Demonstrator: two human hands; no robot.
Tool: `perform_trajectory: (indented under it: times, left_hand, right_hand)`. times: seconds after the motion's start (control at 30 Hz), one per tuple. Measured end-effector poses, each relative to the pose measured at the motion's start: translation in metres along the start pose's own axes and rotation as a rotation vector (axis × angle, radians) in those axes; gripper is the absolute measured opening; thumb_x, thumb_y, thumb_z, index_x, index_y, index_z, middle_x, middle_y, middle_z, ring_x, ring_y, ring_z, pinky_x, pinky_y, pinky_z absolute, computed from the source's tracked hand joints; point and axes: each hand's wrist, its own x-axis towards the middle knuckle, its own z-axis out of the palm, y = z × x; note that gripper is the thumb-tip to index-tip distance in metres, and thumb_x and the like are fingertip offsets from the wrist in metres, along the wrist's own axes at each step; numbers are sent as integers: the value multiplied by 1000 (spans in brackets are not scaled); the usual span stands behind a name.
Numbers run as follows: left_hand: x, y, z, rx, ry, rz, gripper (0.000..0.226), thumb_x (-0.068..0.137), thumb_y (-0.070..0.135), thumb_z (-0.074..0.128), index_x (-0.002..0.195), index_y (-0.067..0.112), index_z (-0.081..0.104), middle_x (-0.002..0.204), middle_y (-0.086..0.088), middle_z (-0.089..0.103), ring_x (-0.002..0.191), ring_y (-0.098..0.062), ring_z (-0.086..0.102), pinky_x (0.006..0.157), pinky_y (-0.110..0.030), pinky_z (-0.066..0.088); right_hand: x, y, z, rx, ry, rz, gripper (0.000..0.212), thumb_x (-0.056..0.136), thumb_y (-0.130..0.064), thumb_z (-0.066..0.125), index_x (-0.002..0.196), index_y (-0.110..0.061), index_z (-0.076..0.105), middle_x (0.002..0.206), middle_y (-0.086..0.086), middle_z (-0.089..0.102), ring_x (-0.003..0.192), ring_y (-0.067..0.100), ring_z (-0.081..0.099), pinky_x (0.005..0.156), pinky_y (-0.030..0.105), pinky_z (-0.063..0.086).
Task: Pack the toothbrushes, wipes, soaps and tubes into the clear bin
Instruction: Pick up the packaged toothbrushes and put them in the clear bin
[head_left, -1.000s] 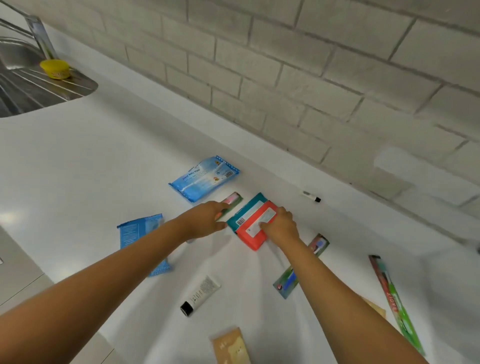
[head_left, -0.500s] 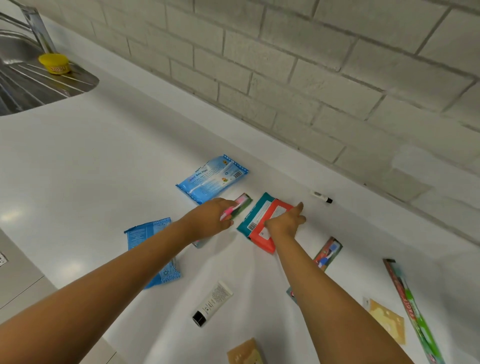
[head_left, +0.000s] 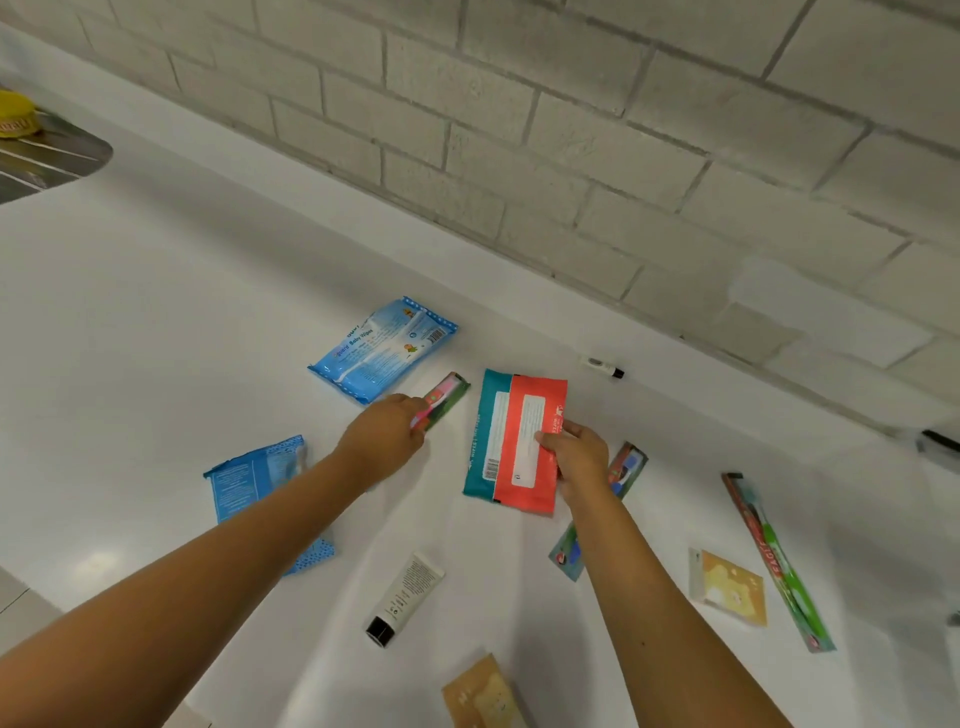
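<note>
My right hand (head_left: 576, 457) grips a red wipes pack (head_left: 530, 447) stacked on a teal wipes pack (head_left: 480, 441), lifted and tilted above the white counter (head_left: 156, 338). My left hand (head_left: 382, 439) holds a packaged pink toothbrush (head_left: 444, 397). Two blue wipes packs lie nearby, one (head_left: 382, 348) beyond my left hand, one (head_left: 254, 478) partly under my left forearm. A white tube (head_left: 405, 597) with a black cap lies between my arms. Another packaged toothbrush (head_left: 626, 470) shows behind my right wrist. A green toothbrush (head_left: 776, 558) and two tan soap packets (head_left: 727, 584) (head_left: 483, 696) lie to the right and front. No clear bin is in view.
A grey brick wall (head_left: 571, 156) runs along the back of the counter. A small white marker (head_left: 602, 365) lies by the wall. At the far left a steel sink drainer (head_left: 47, 161) holds a yellow lid (head_left: 15, 117). A dark object (head_left: 940, 441) sits at the right edge.
My right hand has closed on the red and teal wipes packs and lifted them off the counter. My left hand has kept hold of the pink toothbrush.
</note>
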Motion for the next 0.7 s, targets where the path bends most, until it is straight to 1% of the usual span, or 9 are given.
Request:
perform_trajectory:
  times: [0.03, 0.13, 0.17, 0.27, 0.3, 0.4, 0.5, 0.6, 0.7]
  left_hand:
    - [2, 1, 2, 20, 15, -2, 37, 91, 20, 48, 127, 12, 51, 110, -11, 62, 95, -25, 60, 78, -31, 50]
    - [6, 1, 9, 99, 21, -41, 35, 89, 20, 51, 123, 11, 52, 105, -12, 62, 93, -25, 59, 77, -35, 52]
    - [8, 0, 11, 132, 17, -52, 35, 89, 21, 52, 122, 9, 52, 105, -12, 62, 94, -26, 58, 78, -35, 53]
    - [11, 2, 16, 195, 31, -78, 34, 90, 24, 52, 119, 6, 54, 106, -12, 61, 95, -26, 56, 80, -36, 53]
    - [11, 3, 18, 202, 41, -89, 33, 91, 25, 52, 118, 6, 55, 106, -12, 60, 96, -26, 55, 80, -35, 53]
    - [12, 4, 23, 224, 63, -114, 31, 92, 22, 50, 119, 6, 53, 110, -13, 60, 99, -27, 54, 79, -34, 50]
    - [11, 7, 24, 241, 80, -102, 29, 93, 20, 49, 119, 8, 51, 109, -13, 61, 101, -28, 54, 82, -33, 47]
    - [10, 11, 23, 206, 116, -83, 27, 91, 16, 51, 117, 10, 51, 105, -13, 63, 97, -28, 56, 82, -35, 46]
    - [9, 13, 22, 46, 123, -101, 34, 88, 12, 56, 121, 12, 49, 100, -13, 64, 87, -27, 62, 74, -37, 51]
  right_hand:
    - [0, 1, -4, -1, -6, -9, 37, 81, -2, 67, 117, -9, 57, 116, 15, 66, 99, 31, 65, 90, 49, 53]
    - [-1, 4, -12, -5, -1, -23, 22, 85, -7, 66, 104, -16, 58, 114, 12, 67, 97, 30, 66, 90, 49, 53]
    - [-1, 5, -15, -9, 10, -26, 20, 85, -9, 66, 102, -17, 58, 114, 12, 67, 97, 30, 66, 90, 49, 53]
    - [-4, 6, -19, 34, 32, -26, 27, 85, -8, 66, 110, -13, 58, 114, 12, 67, 98, 30, 66, 88, 47, 54]
    - [-5, 6, -20, 47, 40, -23, 28, 84, -8, 66, 110, -13, 57, 113, 13, 67, 97, 30, 66, 88, 47, 54]
    - [-8, 7, -22, 58, 51, -20, 23, 84, -9, 66, 103, -17, 55, 113, 13, 68, 96, 29, 67, 88, 46, 54]
    - [-12, 6, -24, 70, 58, -30, 26, 86, -10, 64, 110, -14, 56, 114, 13, 67, 98, 30, 66, 86, 45, 55]
    - [-18, 4, -27, 79, 67, -40, 29, 87, -11, 63, 115, -12, 56, 112, 11, 68, 98, 30, 67, 86, 45, 55]
    - [-22, 2, -33, 107, 77, -49, 30, 86, -11, 64, 116, -10, 57, 111, 10, 68, 96, 30, 67, 87, 47, 55]
